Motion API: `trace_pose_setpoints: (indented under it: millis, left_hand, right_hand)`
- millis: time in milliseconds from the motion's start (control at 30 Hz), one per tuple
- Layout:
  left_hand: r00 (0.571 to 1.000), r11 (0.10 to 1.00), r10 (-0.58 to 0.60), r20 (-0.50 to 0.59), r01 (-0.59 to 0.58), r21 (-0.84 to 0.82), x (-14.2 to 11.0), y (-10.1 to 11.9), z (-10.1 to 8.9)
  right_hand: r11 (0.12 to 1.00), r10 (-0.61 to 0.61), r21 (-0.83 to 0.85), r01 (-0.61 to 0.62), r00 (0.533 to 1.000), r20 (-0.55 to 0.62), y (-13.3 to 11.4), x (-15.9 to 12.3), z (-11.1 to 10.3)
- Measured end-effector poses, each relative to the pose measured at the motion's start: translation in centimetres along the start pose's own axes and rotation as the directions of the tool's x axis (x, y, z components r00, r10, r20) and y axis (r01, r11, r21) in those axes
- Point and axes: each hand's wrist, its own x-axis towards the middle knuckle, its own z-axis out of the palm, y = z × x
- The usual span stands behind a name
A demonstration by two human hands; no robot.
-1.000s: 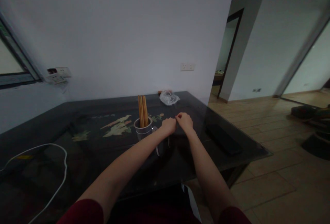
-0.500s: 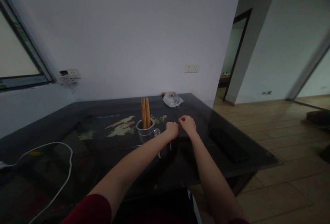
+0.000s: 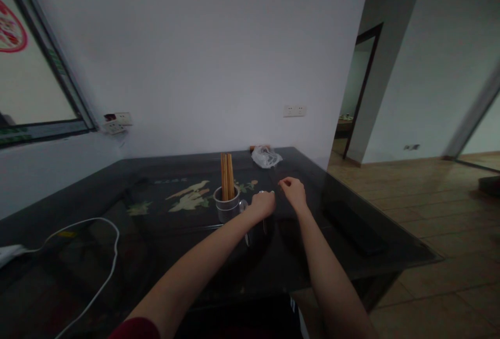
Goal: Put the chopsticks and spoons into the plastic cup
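Observation:
My left hand (image 3: 263,204) is closed, knuckles up, just right of a metal cup (image 3: 227,210) that holds a bundle of wooden chopsticks (image 3: 227,176). A thin metal handle (image 3: 264,226) shows below this hand; whether the fingers grip it is hidden. Between cup and hand, a shiny rounded piece like a spoon's bowl (image 3: 242,206) shows, and a slim metal end (image 3: 247,239) appears beyond my forearm. My right hand (image 3: 295,193) is raised a little to the right, apart from the left, its fingertips pinched together. Anything in that pinch is too small to make out.
The dark glossy table (image 3: 187,271) has a bird-and-flower picture (image 3: 191,196). A crumpled clear plastic bag (image 3: 266,157) lies by the wall. A long black object (image 3: 353,227) rests at the right, and a white cable (image 3: 116,255) curves across the left.
The view has shifted slightly, so everything sits a bit lower and further right. My right hand has drawn slightly further from my left; both stay closed.

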Motion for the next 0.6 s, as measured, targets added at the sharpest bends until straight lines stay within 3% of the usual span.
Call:
trace_pose_setpoints:
  millis: [133,300,467,600]
  left_hand:
    - [0.992,0.985,0.096,-0.085,-0.107,-0.139,-2.3,-1.9,-1.0]
    - [0.942,0.859,0.182,-0.283,-0.292,-0.419,-5.8,-5.4,-2.9]
    - [0.893,0.747,0.001,-0.450,-0.300,-0.593,-7.4,-9.2,-5.8]
    - [0.801,0.713,-0.143,-0.582,-0.324,-0.622,-7.2,-12.8,-6.8]
  right_hand:
    - [0.993,-0.024,0.115,0.028,0.999,-0.034,0.0,0.3,-0.1]
    - [0.967,-0.115,0.229,0.115,0.993,-0.015,-0.8,0.0,1.1]
    - [0.919,-0.196,0.365,0.149,0.976,0.095,-2.3,-0.9,2.9]
    - [0.892,-0.264,0.419,0.169,0.947,0.181,-4.0,-1.9,3.9]
